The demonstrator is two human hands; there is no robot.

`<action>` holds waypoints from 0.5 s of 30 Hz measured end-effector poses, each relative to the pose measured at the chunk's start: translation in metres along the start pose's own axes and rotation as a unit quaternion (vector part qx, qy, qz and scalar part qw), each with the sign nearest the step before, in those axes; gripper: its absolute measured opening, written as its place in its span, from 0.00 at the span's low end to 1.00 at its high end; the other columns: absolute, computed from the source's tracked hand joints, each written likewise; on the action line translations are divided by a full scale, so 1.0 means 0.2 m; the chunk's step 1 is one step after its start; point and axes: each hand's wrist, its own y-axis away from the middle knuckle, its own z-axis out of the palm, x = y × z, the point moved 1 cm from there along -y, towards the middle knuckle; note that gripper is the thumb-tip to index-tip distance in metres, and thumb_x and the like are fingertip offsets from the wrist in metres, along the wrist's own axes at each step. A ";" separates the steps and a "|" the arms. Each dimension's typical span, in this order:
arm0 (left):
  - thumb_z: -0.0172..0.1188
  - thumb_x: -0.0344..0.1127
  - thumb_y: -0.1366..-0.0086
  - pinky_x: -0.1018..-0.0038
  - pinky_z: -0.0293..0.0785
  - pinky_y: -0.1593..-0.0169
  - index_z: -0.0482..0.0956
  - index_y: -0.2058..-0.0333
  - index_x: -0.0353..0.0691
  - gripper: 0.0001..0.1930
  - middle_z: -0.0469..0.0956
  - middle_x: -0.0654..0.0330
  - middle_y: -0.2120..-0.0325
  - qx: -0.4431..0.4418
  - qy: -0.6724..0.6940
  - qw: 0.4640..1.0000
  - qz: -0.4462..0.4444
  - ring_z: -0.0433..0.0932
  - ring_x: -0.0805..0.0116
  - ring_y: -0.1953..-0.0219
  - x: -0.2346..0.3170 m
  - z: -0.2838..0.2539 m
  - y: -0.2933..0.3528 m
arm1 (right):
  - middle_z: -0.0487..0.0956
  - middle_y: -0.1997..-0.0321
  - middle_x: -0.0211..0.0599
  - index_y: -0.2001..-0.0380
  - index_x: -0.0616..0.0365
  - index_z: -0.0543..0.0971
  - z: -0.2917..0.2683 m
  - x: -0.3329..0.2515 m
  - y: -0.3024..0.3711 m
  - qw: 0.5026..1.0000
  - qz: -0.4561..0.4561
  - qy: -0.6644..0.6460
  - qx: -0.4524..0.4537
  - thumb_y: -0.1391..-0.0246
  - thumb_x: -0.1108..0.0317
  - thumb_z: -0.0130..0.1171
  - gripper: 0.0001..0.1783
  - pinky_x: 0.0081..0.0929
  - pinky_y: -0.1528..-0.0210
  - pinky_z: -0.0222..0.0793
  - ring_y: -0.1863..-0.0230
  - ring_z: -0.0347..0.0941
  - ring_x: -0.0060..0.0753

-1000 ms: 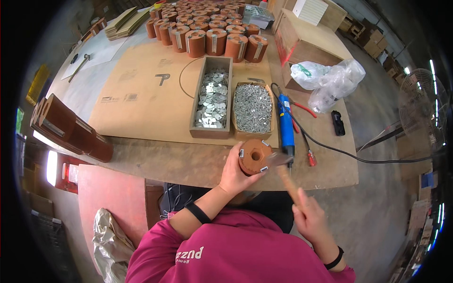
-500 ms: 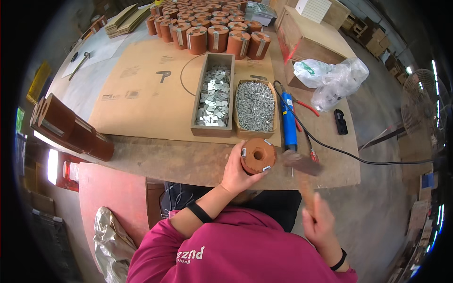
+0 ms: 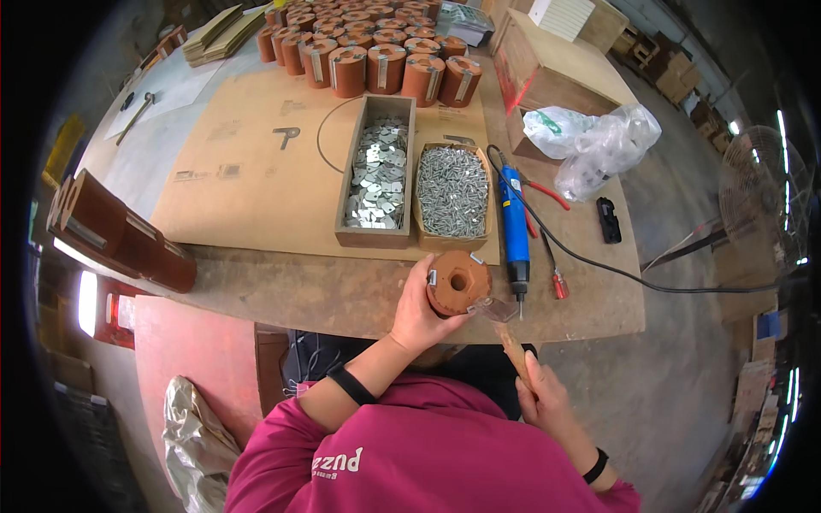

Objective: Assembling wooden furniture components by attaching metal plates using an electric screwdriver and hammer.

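My left hand [image 3: 417,309] is wrapped round a reddish-brown cylinder [image 3: 445,295] at the near edge of the bench. Its top face has a central hole, and small metal clips show at its rim. In my right hand [image 3: 547,400] is the wooden handle of a hammer [image 3: 513,349]. The hammer's head lies against the lower right rim of the cylinder, hiding that spot. Ahead of the cylinder stand a wooden box of flat metal plates [image 3: 380,179] and a carton of screws [image 3: 453,190].
A blue electric screwdriver [image 3: 515,222] with a black cable lies at the right, beside red-handled pliers [image 3: 547,195] and a screwdriver [image 3: 559,285]. Clear plastic bags [image 3: 599,145] sit farther back. Several finished-looking cylinders [image 3: 385,68] crowd the far side; others [image 3: 120,231] lie stacked at the left.
The hammer has swung left and down from beside the cylinder onto its rim, my right hand moving left with it. My left hand keeps its hold on the cylinder.
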 end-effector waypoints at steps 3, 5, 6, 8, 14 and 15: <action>0.72 0.37 0.65 0.67 0.65 0.50 0.50 0.46 0.36 0.49 0.64 0.48 0.54 -0.001 0.005 1.000 0.005 0.66 0.55 0.51 0.02 0.01 -0.01 | 0.72 0.69 0.48 0.50 0.70 0.63 -0.05 -0.02 -0.04 0.997 -0.040 0.029 0.055 0.57 0.78 0.56 0.27 0.29 0.71 0.66 0.74 0.69 0.43; 0.72 0.37 0.65 0.67 0.65 0.50 0.50 0.46 0.36 0.49 0.65 0.49 0.55 0.002 0.002 1.000 0.013 0.66 0.55 0.51 0.01 0.00 -0.01 | 0.70 0.73 0.46 0.50 0.67 0.63 -0.11 -0.08 -0.07 0.993 -0.059 0.037 0.100 0.57 0.78 0.56 0.28 0.29 0.75 0.64 0.77 0.67 0.43; 0.72 0.37 0.65 0.67 0.64 0.50 0.50 0.46 0.36 0.48 0.65 0.49 0.55 0.007 0.005 1.000 0.003 0.66 0.55 0.51 0.01 0.00 0.00 | 0.69 0.77 0.43 0.49 0.64 0.63 -0.15 -0.11 -0.08 0.985 -0.078 0.049 0.144 0.57 0.77 0.56 0.28 0.30 0.79 0.63 0.80 0.65 0.43; 0.72 0.37 0.65 0.67 0.64 0.49 0.50 0.46 0.36 0.48 0.65 0.49 0.55 0.012 0.008 1.000 -0.006 0.66 0.56 0.51 0.01 -0.01 0.01 | 0.69 0.77 0.43 0.49 0.64 0.64 -0.16 -0.12 -0.08 0.982 -0.097 0.030 0.159 0.57 0.77 0.56 0.28 0.31 0.79 0.63 0.80 0.65 0.43; 0.72 0.36 0.64 0.67 0.65 0.50 0.51 0.47 0.36 0.48 0.65 0.49 0.55 0.016 -0.011 1.000 0.020 0.67 0.56 0.52 0.01 0.01 -0.01 | 0.70 0.76 0.43 0.49 0.61 0.65 -0.04 -0.04 -0.06 0.999 -0.031 0.004 0.020 0.55 0.75 0.54 0.26 0.30 0.76 0.65 0.78 0.68 0.41; 0.72 0.36 0.64 0.67 0.65 0.50 0.51 0.47 0.36 0.47 0.65 0.49 0.55 0.011 -0.004 1.000 0.012 0.67 0.56 0.52 0.02 0.01 -0.02 | 0.70 0.76 0.43 0.49 0.62 0.65 -0.06 -0.05 -0.07 0.998 -0.036 0.037 0.038 0.55 0.75 0.55 0.26 0.30 0.76 0.65 0.78 0.67 0.42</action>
